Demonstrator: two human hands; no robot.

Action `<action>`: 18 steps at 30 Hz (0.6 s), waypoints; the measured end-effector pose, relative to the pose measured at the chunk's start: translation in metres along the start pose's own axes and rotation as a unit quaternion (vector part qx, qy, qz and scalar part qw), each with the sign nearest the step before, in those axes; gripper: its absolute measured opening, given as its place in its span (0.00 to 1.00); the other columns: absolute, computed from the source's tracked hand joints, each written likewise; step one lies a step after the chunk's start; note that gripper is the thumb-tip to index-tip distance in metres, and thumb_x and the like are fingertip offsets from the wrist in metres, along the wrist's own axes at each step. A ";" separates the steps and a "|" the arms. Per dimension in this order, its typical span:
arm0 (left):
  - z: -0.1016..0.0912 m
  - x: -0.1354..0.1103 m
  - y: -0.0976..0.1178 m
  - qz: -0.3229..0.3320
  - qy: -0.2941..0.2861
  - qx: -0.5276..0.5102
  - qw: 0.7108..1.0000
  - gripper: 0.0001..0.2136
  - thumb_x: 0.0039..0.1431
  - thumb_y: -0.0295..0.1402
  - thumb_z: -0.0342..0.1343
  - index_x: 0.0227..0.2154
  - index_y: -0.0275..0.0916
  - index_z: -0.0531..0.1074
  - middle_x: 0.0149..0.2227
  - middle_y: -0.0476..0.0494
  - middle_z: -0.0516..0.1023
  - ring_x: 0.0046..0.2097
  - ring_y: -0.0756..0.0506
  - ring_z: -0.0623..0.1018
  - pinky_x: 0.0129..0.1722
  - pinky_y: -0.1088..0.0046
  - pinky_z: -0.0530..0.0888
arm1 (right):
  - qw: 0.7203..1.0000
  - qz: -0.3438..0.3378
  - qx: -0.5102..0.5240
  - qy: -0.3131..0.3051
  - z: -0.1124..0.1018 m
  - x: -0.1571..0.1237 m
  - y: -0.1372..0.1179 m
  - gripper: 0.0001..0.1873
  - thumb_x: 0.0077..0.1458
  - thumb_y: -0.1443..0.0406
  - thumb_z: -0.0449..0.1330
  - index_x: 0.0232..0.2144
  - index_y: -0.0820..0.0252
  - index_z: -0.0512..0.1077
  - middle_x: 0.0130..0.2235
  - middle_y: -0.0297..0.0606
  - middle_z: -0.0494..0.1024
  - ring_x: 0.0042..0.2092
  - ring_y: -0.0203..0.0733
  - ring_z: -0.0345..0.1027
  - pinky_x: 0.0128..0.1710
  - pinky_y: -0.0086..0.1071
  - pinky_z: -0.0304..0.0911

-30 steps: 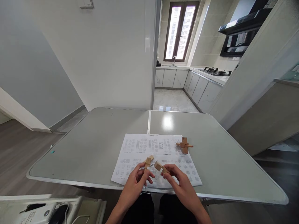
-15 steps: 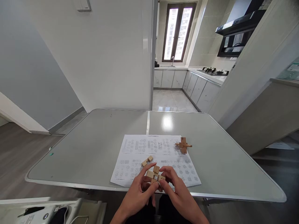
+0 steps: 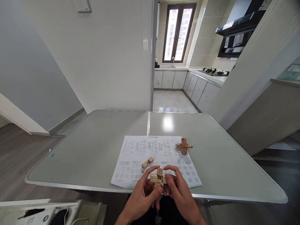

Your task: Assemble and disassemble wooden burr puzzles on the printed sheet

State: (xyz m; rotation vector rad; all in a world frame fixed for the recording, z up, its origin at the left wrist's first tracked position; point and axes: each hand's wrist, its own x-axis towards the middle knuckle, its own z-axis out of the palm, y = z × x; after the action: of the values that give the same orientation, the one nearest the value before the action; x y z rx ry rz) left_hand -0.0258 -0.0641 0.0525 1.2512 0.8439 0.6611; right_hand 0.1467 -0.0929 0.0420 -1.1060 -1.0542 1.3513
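Observation:
Between my two hands, just over the table's front edge, is a partly joined wooden burr puzzle [image 3: 159, 180] made of pale and brown blocks. My left hand [image 3: 143, 195] grips it from the left, with the forefinger reaching to its top. From the other side my right hand [image 3: 179, 190] closes on it, thumb and fingers against a pale block. Part of the puzzle is hidden behind my fingers. A loose notched wooden piece [image 3: 147, 162] lies on the printed instruction sheet [image 3: 131, 143] beyond my left hand.
A brown wooden puzzle [image 3: 184, 146], cross-shaped, rests at the sheet's right edge. The grey table [image 3: 98, 150] has a metal rim. An open white drawer or box [image 3: 39, 212] with devices and a cable sits low at the left.
The puzzle has shifted slightly right and turned a little in my hands. My right thumb has moved up along its right side.

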 end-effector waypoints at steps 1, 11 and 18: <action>0.001 0.000 0.001 0.002 0.005 0.005 1.000 0.30 0.65 0.46 0.60 0.66 0.47 0.59 0.29 0.51 0.77 0.24 0.51 0.75 0.30 0.72 0.74 | 1.000 0.007 0.010 0.009 0.001 0.000 -0.001 0.23 0.66 0.44 0.54 0.51 0.52 0.65 0.26 0.26 0.66 0.27 0.36 0.60 0.29 0.29 0.62; 0.006 0.002 0.004 0.031 0.042 0.085 0.995 0.30 0.63 0.44 0.62 0.66 0.46 0.62 0.27 0.52 0.77 0.27 0.49 0.75 0.37 0.69 0.75 | 0.994 0.044 0.051 0.083 0.013 -0.003 -0.003 0.31 0.59 0.38 0.58 0.50 0.55 0.68 0.27 0.29 0.69 0.28 0.39 0.62 0.27 0.30 0.63; 0.006 -0.001 0.001 0.079 0.042 0.157 0.984 0.29 0.61 0.36 0.64 0.63 0.50 0.63 0.35 0.49 0.83 0.32 0.48 0.77 0.35 0.73 0.74 | 0.988 0.096 0.078 0.092 0.009 0.001 -0.003 0.33 0.57 0.37 0.59 0.49 0.57 0.70 0.17 0.20 0.57 0.20 0.32 0.48 0.20 0.25 0.51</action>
State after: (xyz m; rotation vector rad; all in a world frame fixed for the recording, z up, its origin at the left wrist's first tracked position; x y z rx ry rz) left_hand -0.0211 -0.0676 0.0538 1.5959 0.9497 0.7307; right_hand 0.1383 -0.0921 0.0464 -1.2122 -0.7110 1.4261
